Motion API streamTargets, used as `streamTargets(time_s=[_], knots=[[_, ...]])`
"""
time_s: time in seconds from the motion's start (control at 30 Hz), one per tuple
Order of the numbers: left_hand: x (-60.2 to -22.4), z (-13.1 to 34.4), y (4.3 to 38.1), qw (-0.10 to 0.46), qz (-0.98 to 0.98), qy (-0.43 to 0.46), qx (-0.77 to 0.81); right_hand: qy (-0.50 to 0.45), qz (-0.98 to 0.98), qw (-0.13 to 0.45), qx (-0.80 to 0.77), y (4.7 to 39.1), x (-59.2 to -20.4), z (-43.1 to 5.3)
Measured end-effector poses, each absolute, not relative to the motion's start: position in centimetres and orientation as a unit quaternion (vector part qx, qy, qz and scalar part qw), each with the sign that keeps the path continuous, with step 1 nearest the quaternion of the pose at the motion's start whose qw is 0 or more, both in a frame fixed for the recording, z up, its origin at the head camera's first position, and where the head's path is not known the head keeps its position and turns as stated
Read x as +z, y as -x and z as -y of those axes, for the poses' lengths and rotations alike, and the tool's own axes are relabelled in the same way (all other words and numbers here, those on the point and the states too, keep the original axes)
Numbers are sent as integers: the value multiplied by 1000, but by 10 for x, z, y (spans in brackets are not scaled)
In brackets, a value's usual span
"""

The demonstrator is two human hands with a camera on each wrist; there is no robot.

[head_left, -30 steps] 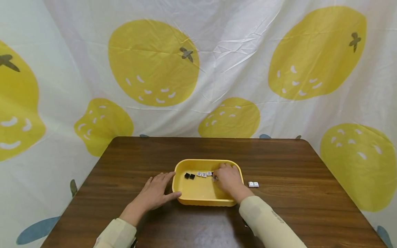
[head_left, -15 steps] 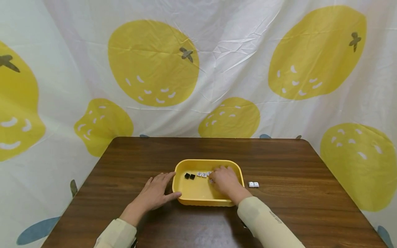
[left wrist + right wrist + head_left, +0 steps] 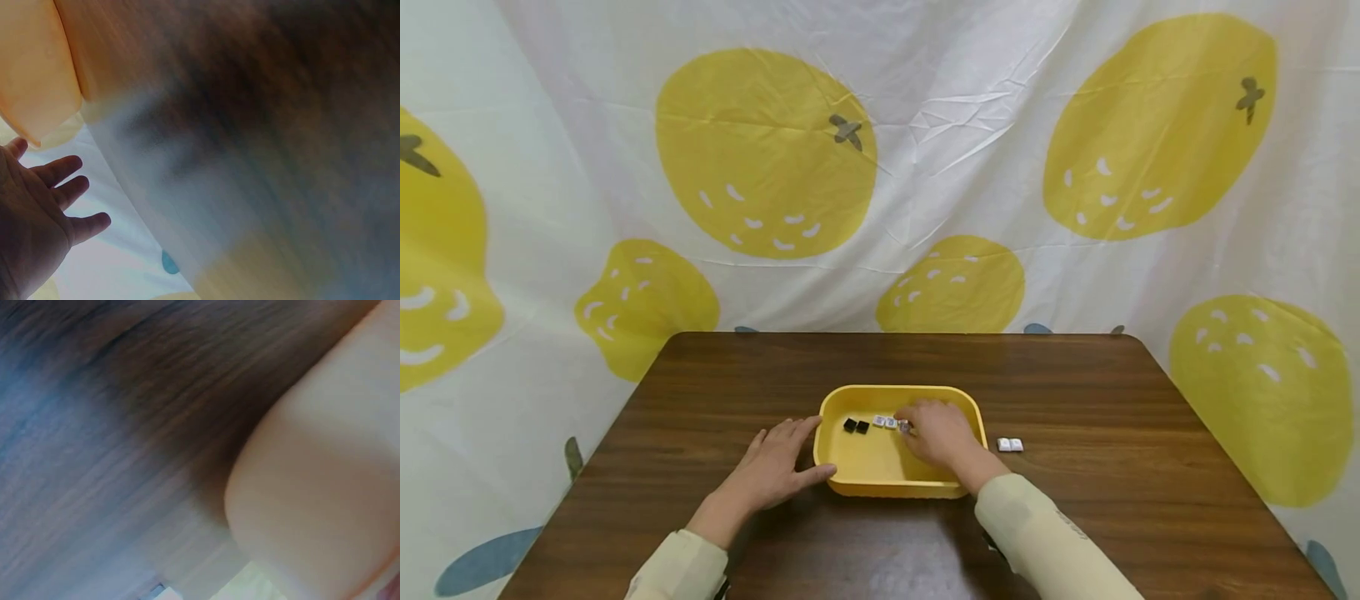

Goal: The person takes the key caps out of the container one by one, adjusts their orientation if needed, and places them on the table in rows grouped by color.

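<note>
A yellow plastic basin (image 3: pixel 880 490) stands on the table. My left hand (image 3: pixel 767 467) rests against its left rim with thumb and fingers spread; in the left wrist view the left hand (image 3: pixel 37 219) shows straight fingers beside the basin wall (image 3: pixel 37 62). My right hand (image 3: pixel 943 435) reaches inside, fingers curled, pinching a small pale square piece (image 3: pixel 905 427) at its fingertips. Just left of that lie small white keycap-like pieces (image 3: pixel 884 422), then two black square pieces (image 3: pixel 856 426). The right hand covers the basin's right part. In the right wrist view only the basin's outer wall (image 3: pixel 312 487) shows large.
Two white keycap-like pieces (image 3: pixel 1010 445) lie side by side on the table right of the basin. The dark wood table (image 3: pixel 1090 400) extends around it. Behind hangs a white cloth (image 3: pixel 955 167) printed with yellow lemons.
My right hand has moved left inside the basin, carrying the small pale piece towards the white ones and covering more of them. The left hand stays at the rim.
</note>
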State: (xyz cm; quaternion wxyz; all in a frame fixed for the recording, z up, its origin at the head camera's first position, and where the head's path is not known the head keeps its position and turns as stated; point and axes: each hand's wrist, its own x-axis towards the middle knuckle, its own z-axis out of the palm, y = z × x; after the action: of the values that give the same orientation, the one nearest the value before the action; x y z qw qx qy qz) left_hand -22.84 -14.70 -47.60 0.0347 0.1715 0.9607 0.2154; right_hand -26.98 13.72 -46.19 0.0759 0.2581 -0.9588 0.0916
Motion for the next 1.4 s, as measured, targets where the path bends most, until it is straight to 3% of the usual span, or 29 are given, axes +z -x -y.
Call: streamTargets(time_s=[0.5, 0.73, 1.13, 1.4], knots=[[-478, 147, 229, 32, -960, -172, 217, -141, 936, 24, 322, 259, -418, -169], [-479, 147, 229, 30, -959, -174, 220, -94, 925, 37, 367, 257, -412, -198], [-475, 147, 229, 39, -959, -171, 223, -52, 921, 59, 382, 251, -424, -262], [-475, 146, 228, 34, -959, -173, 221, -35, 942, 33, 331, 248, -445, -299]])
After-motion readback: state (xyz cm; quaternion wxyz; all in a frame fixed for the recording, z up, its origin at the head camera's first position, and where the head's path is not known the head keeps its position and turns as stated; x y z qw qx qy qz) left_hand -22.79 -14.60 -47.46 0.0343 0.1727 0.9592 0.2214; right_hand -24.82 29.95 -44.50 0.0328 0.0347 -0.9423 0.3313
